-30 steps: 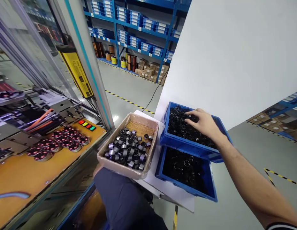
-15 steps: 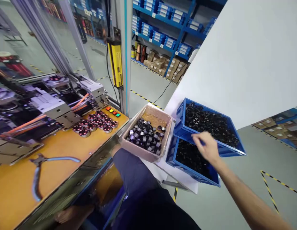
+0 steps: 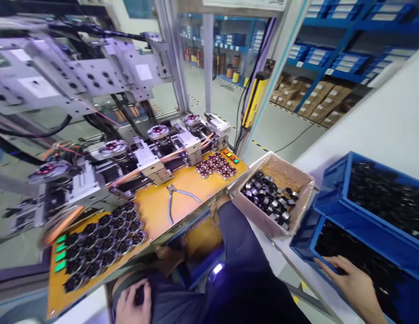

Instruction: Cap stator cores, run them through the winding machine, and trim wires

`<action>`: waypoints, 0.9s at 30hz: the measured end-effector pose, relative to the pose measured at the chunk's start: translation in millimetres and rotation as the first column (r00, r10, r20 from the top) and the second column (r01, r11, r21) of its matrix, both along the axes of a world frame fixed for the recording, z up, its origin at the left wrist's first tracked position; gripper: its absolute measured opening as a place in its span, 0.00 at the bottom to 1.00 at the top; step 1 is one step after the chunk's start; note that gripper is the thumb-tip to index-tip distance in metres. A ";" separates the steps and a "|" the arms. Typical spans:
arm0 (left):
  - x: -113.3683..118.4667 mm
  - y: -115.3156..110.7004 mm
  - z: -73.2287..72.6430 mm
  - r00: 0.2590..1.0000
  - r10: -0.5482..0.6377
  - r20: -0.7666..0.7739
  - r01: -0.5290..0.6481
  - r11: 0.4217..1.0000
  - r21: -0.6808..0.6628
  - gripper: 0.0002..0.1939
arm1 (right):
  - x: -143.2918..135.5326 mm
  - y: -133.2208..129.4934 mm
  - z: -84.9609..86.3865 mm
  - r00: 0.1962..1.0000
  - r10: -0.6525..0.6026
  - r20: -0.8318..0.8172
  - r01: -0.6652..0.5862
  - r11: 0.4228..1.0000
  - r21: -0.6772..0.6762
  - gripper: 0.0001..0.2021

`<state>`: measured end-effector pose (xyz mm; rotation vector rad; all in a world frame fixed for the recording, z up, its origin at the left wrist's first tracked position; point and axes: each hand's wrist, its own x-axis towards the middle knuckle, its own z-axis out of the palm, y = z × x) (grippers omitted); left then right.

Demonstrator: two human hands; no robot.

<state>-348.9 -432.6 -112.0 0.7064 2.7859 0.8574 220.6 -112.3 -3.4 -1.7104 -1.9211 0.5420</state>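
My left hand (image 3: 133, 302) is at the bottom of the view over my lap, its fingers curled around something small and dark that I cannot make out. At the near rim of the lower blue bin (image 3: 302, 245), my right hand (image 3: 356, 285) has thumb and fingers drawn together. A dark patch shows between them, too unclear to name. Small black parts (image 3: 358, 256) fill that bin. Beside it, a plastic-lined cardboard box (image 3: 284, 166) holds black-and-silver cylindrical parts (image 3: 268, 198).
Cutting pliers (image 3: 174, 191) lie on the orange machine table (image 3: 158, 211). Wound rings (image 3: 216, 165) stand at its right end, dark rings (image 3: 104, 238) at its left. Clamping fixtures (image 3: 152, 162) line the back. Another blue bin (image 3: 348, 180) holds black parts. Shelving (image 3: 334, 63) stands behind.
My view has swung left, bringing more of the machine and my left hand into sight. My right hand has moved from above the lower bin to its near rim.
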 end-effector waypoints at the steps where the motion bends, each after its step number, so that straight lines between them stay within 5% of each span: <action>1: 3.3 -2.2 2.6 1.000 0.015 0.000 -0.015 1.000 0.000 0.12 | -0.4 -3.2 -0.9 1.000 0.000 0.005 0.000 1.000 -0.005 0.17; 4: 11.6 -2.9 6.3 0.998 0.040 -0.053 -0.042 0.998 -0.045 0.14 | -12.7 -7.6 2.6 1.000 0.014 0.021 -0.016 0.997 0.073 0.18; 7: 15.9 4.7 5.9 0.988 0.055 -0.148 -0.073 0.990 -0.121 0.21 | -63.4 5.6 18.8 0.994 0.109 -0.010 -0.103 0.964 0.245 0.22; 10: 16.9 11.2 8.3 0.984 0.045 -0.171 -0.071 0.986 -0.152 0.25 | -169.0 29.6 45.0 0.906 0.411 -0.101 -0.373 0.888 0.269 0.16; 13: 17.7 9.8 15.2 0.988 0.023 -0.150 -0.048 0.985 -0.165 0.21 | -305.7 47.1 71.7 0.717 0.688 -0.106 -0.675 0.725 0.138 0.12; 16: 18.9 3.9 20.5 0.990 0.012 -0.140 -0.034 0.987 -0.155 0.19 | -425.0 54.2 85.4 0.641 0.766 -0.036 -0.764 0.642 0.064 0.09; 19: 18.8 -0.5 16.9 0.989 0.024 -0.144 -0.042 0.991 -0.127 0.21 | -490.9 60.9 82.4 0.625 0.779 0.049 -0.779 0.626 -0.012 0.02; 23: 14.1 0.6 2.8 0.982 0.054 -0.178 -0.076 0.990 -0.118 0.25 | -481.1 73.2 71.9 0.631 0.772 0.076 -0.771 0.635 -0.056 0.04; 27: 5.2 4.5 -7.7 0.977 0.053 -0.209 -0.085 0.986 -0.147 0.25 | -378.9 85.5 66.1 0.726 0.687 0.020 -0.686 0.726 -0.038 0.04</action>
